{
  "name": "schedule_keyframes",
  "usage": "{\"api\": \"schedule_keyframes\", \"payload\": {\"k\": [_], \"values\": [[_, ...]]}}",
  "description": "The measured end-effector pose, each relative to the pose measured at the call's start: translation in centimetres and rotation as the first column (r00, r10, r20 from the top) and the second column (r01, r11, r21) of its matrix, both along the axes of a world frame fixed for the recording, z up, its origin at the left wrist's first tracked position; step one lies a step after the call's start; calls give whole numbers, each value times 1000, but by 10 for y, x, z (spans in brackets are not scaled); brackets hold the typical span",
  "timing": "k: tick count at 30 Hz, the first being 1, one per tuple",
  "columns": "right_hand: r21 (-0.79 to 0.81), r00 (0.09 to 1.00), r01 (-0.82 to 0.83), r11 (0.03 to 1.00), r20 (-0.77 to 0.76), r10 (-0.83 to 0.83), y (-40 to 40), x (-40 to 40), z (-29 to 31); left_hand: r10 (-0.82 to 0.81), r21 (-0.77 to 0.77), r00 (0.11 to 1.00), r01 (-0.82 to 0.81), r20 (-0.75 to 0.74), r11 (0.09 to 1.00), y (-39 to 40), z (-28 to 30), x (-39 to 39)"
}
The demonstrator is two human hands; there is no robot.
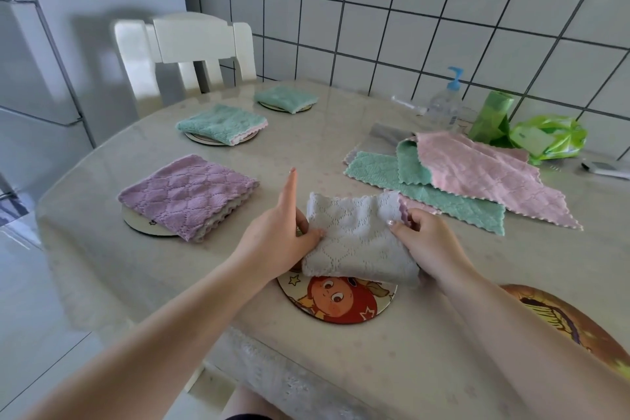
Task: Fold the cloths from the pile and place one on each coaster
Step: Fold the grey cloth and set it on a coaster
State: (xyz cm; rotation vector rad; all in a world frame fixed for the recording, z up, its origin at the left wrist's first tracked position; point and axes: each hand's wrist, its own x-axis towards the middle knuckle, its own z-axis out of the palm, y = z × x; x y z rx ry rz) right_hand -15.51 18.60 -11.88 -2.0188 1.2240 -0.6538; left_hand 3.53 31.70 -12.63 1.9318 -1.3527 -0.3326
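left hand [272,235] pinches left edge of folded grey cloth [358,242], index finger straight out. right hand [426,245] grips its right edge, fingers curled. cloth lies over far part of cartoon coaster [341,303]. purple cloth [187,196] and two green cloths [221,123] [284,97] sit on coasters. unfolded pile [460,181] to right.

Both hands hold a folded grey cloth [358,235] over a cartoon coaster [341,303]: left hand [272,242] pinches its left edge, right hand [426,245] its right.
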Motion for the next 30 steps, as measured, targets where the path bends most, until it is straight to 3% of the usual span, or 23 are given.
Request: {"api": "schedule_keyframes", "payload": {"k": [4,6,9,13,16,23,30], "values": [[35,995,66,997,76,-69,3,-5,6,-2,12,991,0,132,1000,6,8,5],[-121,998,59,991,45,-54,9,-8,13,-2,-1,979,2,206,1000,7,15,3],[-327,980,-158,932,-167,108,21,1,24,-96,-3,960,101,265,995,-1,24,-10],[-209,800,-393,896,-558,220,31,30,17,-232,204,914,170,333,964,-17,21,-28],[-141,720,-393,909,-662,209,31,34,6,-256,353,889,116,380,928,-20,10,-25],[-71,706,-296,953,-688,168,23,6,2,-243,421,882,57,403,905,-10,2,-5],[-282,842,-246,927,-537,60,24,-31,2,-140,286,915,28,379,958,15,8,7]]}}
